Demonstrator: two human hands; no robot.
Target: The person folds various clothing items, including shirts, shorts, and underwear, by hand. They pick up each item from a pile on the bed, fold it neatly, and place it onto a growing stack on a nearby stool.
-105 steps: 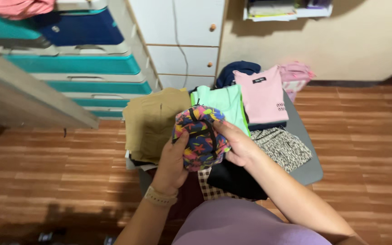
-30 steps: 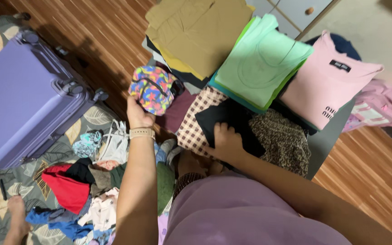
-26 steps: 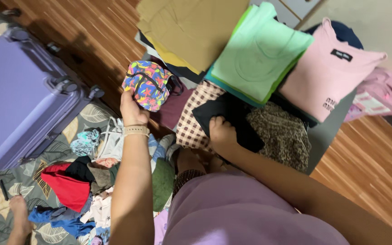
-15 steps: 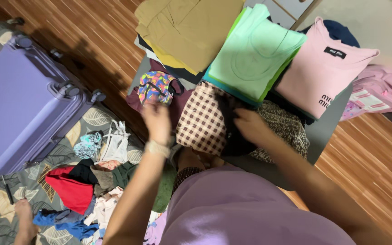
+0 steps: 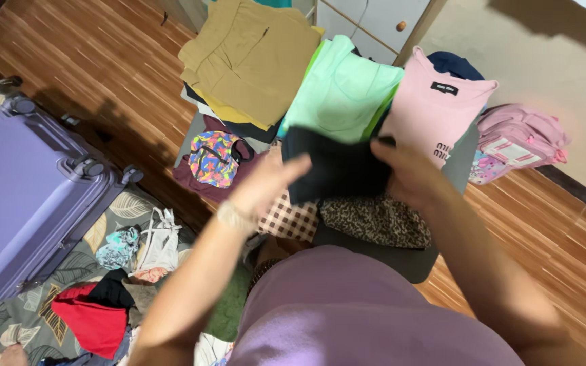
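Both hands are up in front of the chest with a black folded garment (image 5: 337, 168) stretched between them. The right hand (image 5: 408, 173) is clamped on the garment's right edge, fingers curled over the cloth, while the left hand (image 5: 262, 188) reaches in at its left edge with the fingers spread; the hand is blurred, so whether it has a firm hold or only touches the cloth cannot be told. A pale bracelet (image 5: 228, 218) sits on the left wrist. The black garment hangs above a checked brown-and-white cloth (image 5: 289, 220) and a leopard-print piece (image 5: 378, 222), both lying on a grey mat (image 5: 408, 261). Behind it lie stacks of folded clothes: a tan pile (image 5: 252, 57) at the left, a mint green top (image 5: 340, 95) in the middle and a pink shirt (image 5: 435, 112) at the right, with a dark blue garment (image 5: 459, 64) showing just past the pink one. A small bright multicoloured piece (image 5: 215, 157) rests on a maroon cloth (image 5: 191, 181) left of the hands. Farther left, a purple suitcase (image 5: 22, 196) lies on a leaf-patterned sheet (image 5: 113, 227) beside loose clothes, among them a red item (image 5: 89, 322). A pink backpack (image 5: 520, 135) sits on the wooden floor (image 5: 103, 61) at the right.
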